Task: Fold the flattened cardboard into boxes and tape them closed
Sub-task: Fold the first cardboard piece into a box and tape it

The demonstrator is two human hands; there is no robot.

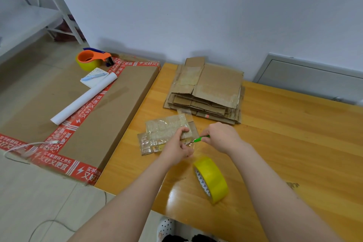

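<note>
Head view, middle of the frame: small box (167, 133), brown cardboard under shiny clear tape, lying low on the wooden table (294, 133). Left hand (176, 149) at the right end of the box, fingers (181, 130) curled over its top edge, pinching the cardboard against the thumb. Right hand (222, 137) just right of the box, fingers wrapped round a green-handled tool (201, 138), pale tip pointing left and reaching the right end of the box, just beside the left fingers. Blade or pen tip: cannot tell.

Lower middle: yellow tape roll (213, 179) standing on edge on the table, between the two forearms, apart from the box.

Above the box, toward the wall: stack of flattened cardboard (208, 92), near the box.

Left half of the frame: big flat carton (98, 114) edged with red printed tape, up against the left side of the table. On top of it: white paper roll (84, 98), notepad (94, 77) with a blue pen, and an orange tape dispenser (92, 60) loaded with yellow tape. White cable (23, 147) at the far left edge.
</note>
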